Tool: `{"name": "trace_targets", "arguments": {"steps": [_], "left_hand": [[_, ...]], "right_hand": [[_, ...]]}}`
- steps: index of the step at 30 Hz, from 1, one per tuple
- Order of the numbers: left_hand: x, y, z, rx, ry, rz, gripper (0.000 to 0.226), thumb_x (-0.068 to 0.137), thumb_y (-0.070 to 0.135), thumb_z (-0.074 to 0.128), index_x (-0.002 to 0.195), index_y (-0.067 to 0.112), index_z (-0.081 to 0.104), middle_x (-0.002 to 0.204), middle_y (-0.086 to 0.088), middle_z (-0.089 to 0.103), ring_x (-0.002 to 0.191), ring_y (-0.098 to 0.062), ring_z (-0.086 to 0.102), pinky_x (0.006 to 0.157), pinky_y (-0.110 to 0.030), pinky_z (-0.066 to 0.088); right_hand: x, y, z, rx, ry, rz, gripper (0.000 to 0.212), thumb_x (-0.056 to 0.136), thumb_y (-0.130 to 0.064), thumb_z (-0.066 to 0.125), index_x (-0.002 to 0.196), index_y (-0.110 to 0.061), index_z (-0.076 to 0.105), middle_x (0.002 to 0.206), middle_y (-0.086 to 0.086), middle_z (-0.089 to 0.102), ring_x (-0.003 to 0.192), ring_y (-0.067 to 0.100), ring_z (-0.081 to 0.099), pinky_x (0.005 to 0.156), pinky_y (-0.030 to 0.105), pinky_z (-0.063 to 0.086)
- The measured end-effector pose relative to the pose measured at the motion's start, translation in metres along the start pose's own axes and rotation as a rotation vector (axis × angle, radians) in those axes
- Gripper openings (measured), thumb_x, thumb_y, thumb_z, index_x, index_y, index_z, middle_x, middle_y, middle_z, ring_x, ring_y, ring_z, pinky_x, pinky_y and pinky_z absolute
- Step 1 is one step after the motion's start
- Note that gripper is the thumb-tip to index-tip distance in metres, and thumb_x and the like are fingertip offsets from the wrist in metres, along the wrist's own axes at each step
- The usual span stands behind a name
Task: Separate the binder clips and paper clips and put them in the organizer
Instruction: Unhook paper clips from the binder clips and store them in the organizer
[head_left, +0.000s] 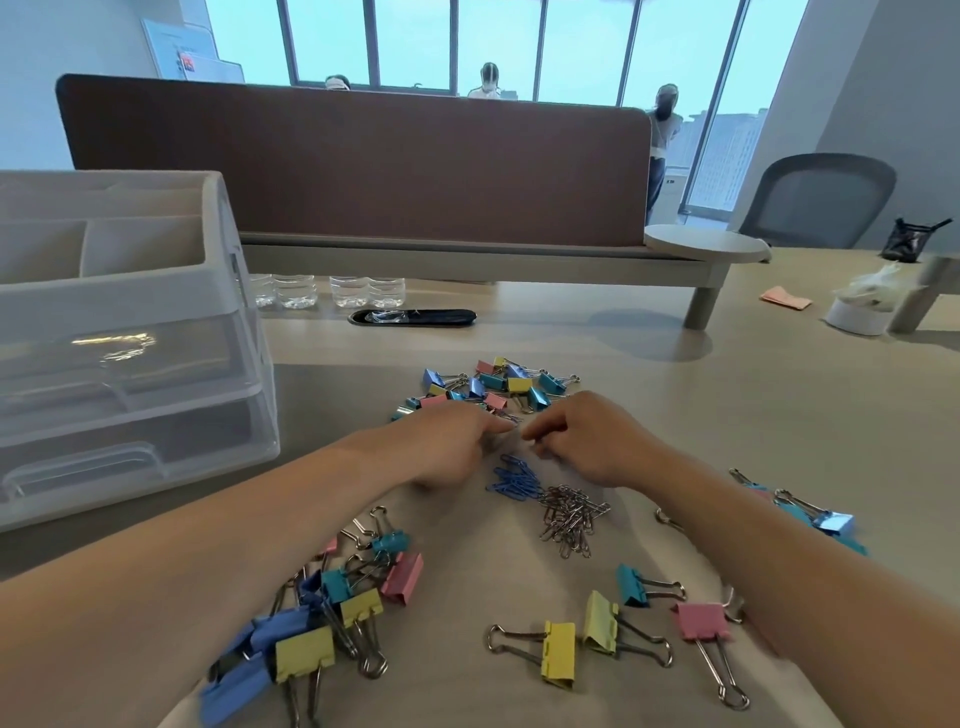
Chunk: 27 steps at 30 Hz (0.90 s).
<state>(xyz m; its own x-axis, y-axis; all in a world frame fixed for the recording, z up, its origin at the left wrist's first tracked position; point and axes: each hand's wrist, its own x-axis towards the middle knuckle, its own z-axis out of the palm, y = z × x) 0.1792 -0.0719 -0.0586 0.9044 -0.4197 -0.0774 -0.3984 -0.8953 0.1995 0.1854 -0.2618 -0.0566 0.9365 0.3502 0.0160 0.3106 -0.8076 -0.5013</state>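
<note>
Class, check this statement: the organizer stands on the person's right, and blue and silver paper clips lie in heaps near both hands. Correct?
No. The head view shows the organizer on the person's left, not right. The blue paper clips and silver paper clips do lie in heaps near the left hand and right hand.

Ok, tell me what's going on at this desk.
A person is sorting clips on the table. The left hand and right hand nearly meet at the fingertips beside the small binder clips; what they hold is unclear. Blue paper clips and silver paper clips lie in separate heaps, large binder clips nearer. No clips show in the organizer.
</note>
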Motion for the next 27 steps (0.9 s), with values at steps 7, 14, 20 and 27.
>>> {"name": "trace_targets", "arguments": {"steps": [7, 14, 20, 27], "left_hand": [[0.003, -0.004, 0.003, 0.005, -0.015, -0.027, 0.059, 0.098, 0.008, 0.038, 0.15, 0.035, 0.03, 0.148, -0.003, 0.045, 0.128, -0.021, 0.049, 0.094, -0.026, 0.041], [0.008, 0.005, -0.002, 0.106, -0.032, -0.047, 0.059, 0.097, 0.01, 0.036, 0.153, 0.026, 0.022, 0.125, -0.009, 0.06, 0.11, -0.026, 0.056, 0.092, -0.037, 0.044], [0.008, 0.009, -0.007, 0.134, -0.07, -0.024, 0.06, 0.096, 0.016, 0.04, 0.152, 0.034, 0.027, 0.148, -0.005, 0.044, 0.132, -0.025, 0.044, 0.105, -0.038, 0.041], [0.002, 0.01, -0.008, 0.092, -0.051, -0.007, 0.058, 0.095, 0.013, 0.039, 0.149, 0.033, 0.035, 0.145, -0.004, 0.048, 0.131, -0.024, 0.044, 0.103, -0.033, 0.039]], "right_hand": [[0.02, 0.008, 0.003, -0.103, 0.099, 0.083, 0.029, 0.094, -0.008, 0.054, 0.113, -0.018, 0.073, 0.103, -0.003, 0.072, 0.072, 0.002, 0.055, 0.071, 0.018, 0.046], [0.045, -0.002, 0.009, -0.141, 0.175, 0.099, 0.016, 0.09, -0.017, 0.062, 0.088, -0.02, 0.078, 0.087, -0.001, 0.071, 0.08, 0.014, 0.062, 0.068, 0.028, 0.05], [0.056, -0.005, 0.008, -0.203, 0.107, 0.137, 0.013, 0.085, -0.015, 0.065, 0.079, -0.018, 0.076, 0.083, 0.001, 0.071, 0.078, 0.016, 0.064, 0.07, 0.032, 0.056], [0.055, -0.007, 0.007, -0.255, 0.051, 0.169, 0.01, 0.084, -0.015, 0.062, 0.087, -0.011, 0.07, 0.08, 0.003, 0.066, 0.076, 0.019, 0.063, 0.063, 0.034, 0.055]]}}
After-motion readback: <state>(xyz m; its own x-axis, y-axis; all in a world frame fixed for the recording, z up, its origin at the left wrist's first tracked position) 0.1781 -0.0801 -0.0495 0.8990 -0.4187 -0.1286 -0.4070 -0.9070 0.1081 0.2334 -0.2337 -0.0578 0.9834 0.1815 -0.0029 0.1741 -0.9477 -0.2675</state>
